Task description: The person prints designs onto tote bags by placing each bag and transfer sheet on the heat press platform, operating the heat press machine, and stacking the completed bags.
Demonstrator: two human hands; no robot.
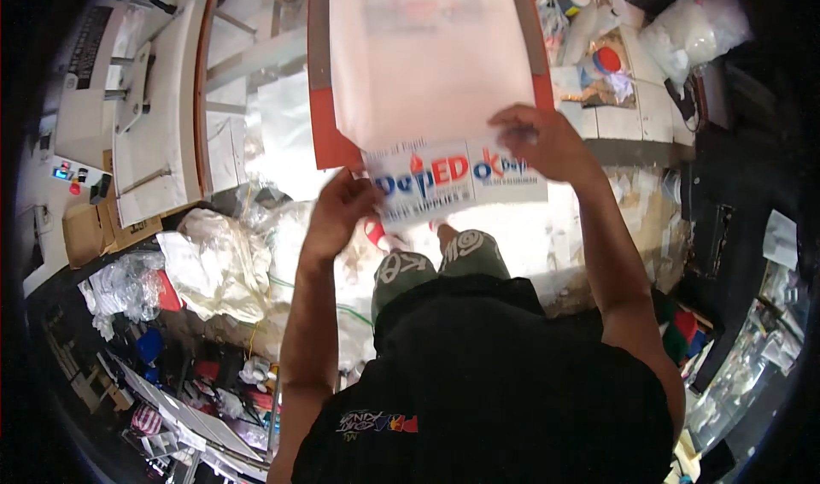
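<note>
A printed sheet (427, 195) with red and blue lettering lies across the near end of a white, slightly see-through sheet of material (431, 82). Beneath that material is a long red board (323, 129), whose edges show on both sides. My left hand (342, 209) is closed at the printed sheet's left edge, its fingertips partly hidden. Over the right side of the white material hovers my right hand (542, 142), fingers apart and bent, just above the sheet's right part. Whether it touches either one I cannot tell.
White frame-like equipment (162, 99) stands to the left, with an opened cardboard box (90, 232) beside it. A red-lidded container (605, 60) and a clear plastic bag (696, 31) sit at the far right. Plastic sacks (213, 262) lie on the left floor.
</note>
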